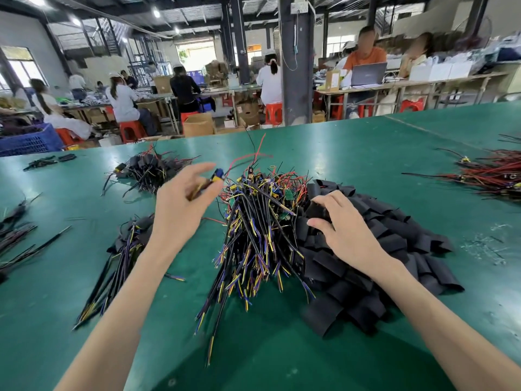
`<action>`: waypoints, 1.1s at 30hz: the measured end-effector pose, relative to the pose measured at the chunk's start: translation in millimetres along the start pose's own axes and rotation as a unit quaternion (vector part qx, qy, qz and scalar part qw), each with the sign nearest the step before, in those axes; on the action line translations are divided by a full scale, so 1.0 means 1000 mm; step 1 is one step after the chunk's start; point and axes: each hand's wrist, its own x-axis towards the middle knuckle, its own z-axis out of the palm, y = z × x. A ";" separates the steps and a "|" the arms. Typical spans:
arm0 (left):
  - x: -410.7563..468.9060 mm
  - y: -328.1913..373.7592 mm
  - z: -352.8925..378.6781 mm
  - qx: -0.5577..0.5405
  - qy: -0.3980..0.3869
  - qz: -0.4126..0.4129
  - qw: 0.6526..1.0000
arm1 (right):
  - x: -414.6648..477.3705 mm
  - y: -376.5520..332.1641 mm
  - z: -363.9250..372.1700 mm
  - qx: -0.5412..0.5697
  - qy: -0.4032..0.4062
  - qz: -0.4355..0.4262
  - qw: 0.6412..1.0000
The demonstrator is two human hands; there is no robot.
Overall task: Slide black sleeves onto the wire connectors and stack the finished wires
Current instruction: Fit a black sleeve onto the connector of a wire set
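The reference item is the wire pile (262, 221), a heap of black leads with yellow, blue and purple ends on the green bench (366, 153).

Left hand (183, 201): positioned just left of the wire pile's far end. The fingers are curled round one held wire (198, 190), and the index finger points forward. The wire's yellow-and-blue connector (217, 175) projects past the fingertips, close to the pile's far edge. Motion blur hides finer detail of the grip.

Right hand (341, 224): rests on the sleeve heap (394, 244), which abuts the right side of the wire pile. Thumb and fingers pinch one black sleeve (317, 210) at the heap's edge, beside the pile.

Sleeved stack (124, 249): lies left of the wire pile, partly beneath the left forearm. A second sleeved bundle (150, 170) lies beyond it, to the far left of the pile.

Red-wire bundle (496, 176): lies well to the right of the wire pile, apart from both hands.
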 end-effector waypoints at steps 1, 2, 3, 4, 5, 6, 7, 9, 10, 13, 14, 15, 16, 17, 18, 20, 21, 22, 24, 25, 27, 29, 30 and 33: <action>-0.007 -0.006 -0.001 -0.008 -0.005 -0.004 1.000 | 0.000 0.000 0.000 0.002 0.001 0.001 1.000; -0.012 -0.011 -0.001 -0.026 -0.010 -0.007 1.000 | 0.000 0.000 0.001 0.006 0.003 0.001 1.000; -0.018 -0.013 -0.001 -0.048 -0.015 -0.010 0.999 | 0.000 0.000 0.001 0.010 0.006 0.002 1.000; -0.022 -0.015 -0.001 -0.067 -0.021 -0.012 0.997 | 0.000 -0.001 0.001 0.014 0.010 0.002 1.000; -0.026 -0.016 -0.002 -0.079 -0.030 -0.013 0.996 | 0.000 -0.001 0.001 0.019 0.015 0.002 1.000; -0.029 -0.017 -0.003 -0.086 -0.042 -0.013 0.995 | 0.000 -0.001 0.001 0.025 0.022 0.002 0.999; -0.031 -0.018 -0.004 -0.091 -0.056 -0.011 0.994 | 0.000 -0.002 0.000 0.032 0.029 0.002 0.999; -0.035 -0.020 -0.005 -0.099 -0.076 -0.009 0.992 | 0.001 -0.003 -0.001 0.049 0.049 -0.001 0.998; -0.036 -0.021 -0.004 -0.103 -0.083 -0.014 0.991 | 0.001 -0.004 -0.001 0.057 0.059 -0.005 0.997; -0.040 -0.020 -0.003 -0.112 -0.098 -0.031 0.988 | 0.001 -0.004 -0.001 0.071 0.075 -0.018 0.995; -0.041 -0.019 -0.002 -0.110 -0.103 -0.031 0.988 | 0.000 -0.003 0.000 0.073 0.076 -0.022 0.994; -0.042 -0.019 -0.002 -0.110 -0.106 -0.029 0.988 | 0.000 -0.003 0.000 0.075 0.077 -0.025 0.994; -0.043 -0.019 -0.002 -0.112 -0.107 -0.027 0.987 | 0.000 -0.003 0.001 0.076 0.077 -0.027 0.994; -0.043 -0.018 -0.001 -0.115 -0.109 -0.026 0.987 | 0.000 -0.003 0.001 0.079 0.078 -0.030 0.993; -0.044 -0.017 0.000 -0.117 -0.111 -0.026 0.987 | 0.000 -0.003 0.002 0.081 0.080 -0.035 0.993; -0.045 -0.017 0.001 -0.114 -0.115 -0.028 0.986 | 0.000 -0.003 0.002 0.084 0.085 -0.040 0.992; -0.045 -0.017 0.001 -0.111 -0.115 -0.029 0.987 | 0.000 -0.003 0.002 0.087 0.087 -0.041 0.992; -0.045 -0.017 0.001 -0.106 -0.116 -0.031 0.987 | 0.000 -0.002 0.002 0.090 0.090 -0.040 0.991; -0.045 -0.017 0.001 -0.096 -0.115 -0.035 0.988 | 0.000 -0.002 0.002 0.097 0.094 -0.038 0.990; -0.044 -0.018 0.001 -0.091 -0.115 -0.035 0.989 | 0.000 -0.002 0.002 0.100 0.095 -0.038 0.990; -0.044 -0.018 0.000 -0.084 -0.112 -0.033 0.990 | 0.000 -0.001 0.001 0.103 0.099 -0.035 0.989; -0.044 -0.018 -0.001 -0.082 -0.105 -0.028 0.991 | 0.000 -0.001 0.001 0.104 0.104 -0.029 0.989; -0.044 -0.018 -0.002 -0.081 -0.102 -0.027 0.991 | 0.000 -0.001 0.001 0.105 0.106 -0.026 0.988; -0.044 -0.019 -0.003 -0.074 -0.097 -0.026 0.992 | 0.000 -0.001 0.000 0.110 0.113 -0.020 0.987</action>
